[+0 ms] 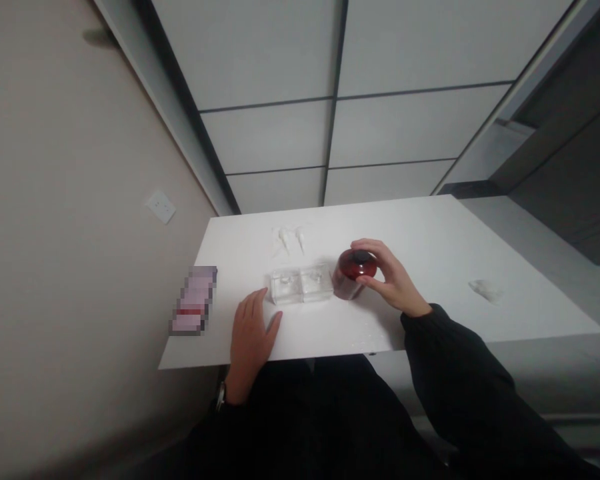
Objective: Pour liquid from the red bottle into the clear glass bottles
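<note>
A dark red bottle with a black cap (349,283) stands on the white table, and my right hand (387,277) is closed around its upper part. Just left of the bottle sits a clear see-through container with two compartments (301,293). Beside the container's left end, my left hand (251,330) lies on the table with its fingers apart, holding nothing. Behind the container lie two small white pieces with thin tips (291,240), on what looks like clear film.
On the table's left edge lies a blurred-out pinkish object (196,300). A crumpled clear piece of plastic (485,291) rests on the right part of the white table (430,247). A wall bounds the left side, and panelled doors stand behind.
</note>
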A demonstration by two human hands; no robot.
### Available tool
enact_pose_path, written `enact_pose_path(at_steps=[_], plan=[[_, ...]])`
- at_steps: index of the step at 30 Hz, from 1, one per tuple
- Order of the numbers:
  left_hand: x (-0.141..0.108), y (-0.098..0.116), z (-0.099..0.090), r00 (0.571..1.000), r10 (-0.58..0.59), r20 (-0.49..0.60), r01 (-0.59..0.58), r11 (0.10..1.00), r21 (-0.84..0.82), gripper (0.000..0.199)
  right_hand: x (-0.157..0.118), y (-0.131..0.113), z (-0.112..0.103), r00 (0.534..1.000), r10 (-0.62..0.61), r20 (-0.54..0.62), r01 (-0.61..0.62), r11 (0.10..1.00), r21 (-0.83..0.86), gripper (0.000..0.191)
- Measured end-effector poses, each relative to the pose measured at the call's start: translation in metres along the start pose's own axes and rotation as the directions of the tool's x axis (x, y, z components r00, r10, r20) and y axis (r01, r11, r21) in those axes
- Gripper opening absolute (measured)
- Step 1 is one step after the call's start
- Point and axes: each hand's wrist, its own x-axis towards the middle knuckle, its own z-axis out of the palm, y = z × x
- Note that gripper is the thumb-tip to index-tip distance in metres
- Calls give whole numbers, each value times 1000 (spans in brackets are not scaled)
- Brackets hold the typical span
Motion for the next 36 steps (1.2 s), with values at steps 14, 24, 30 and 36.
enact_pose_path(at_steps=[14, 24, 30, 36], plan=[[36, -86, -61, 928, -263, -263, 298, 949, 104, 66, 8, -8, -10, 984, 109, 141, -101, 993, -66, 49], [41, -124, -60, 906, -326, -271, 350, 936, 45, 72, 14, -2, -5, 986, 116, 119, -115, 993, -14, 48], [73, -96, -62, 937, -267, -225, 237, 960, -149, 60, 23, 2, 4, 993, 110, 52, -113, 993, 47, 30], [149, -57, -16, 988, -100, 115, 120, 974, -189, 60, 30, 3, 11, 997, 76, 25, -78, 995, 57, 29]])
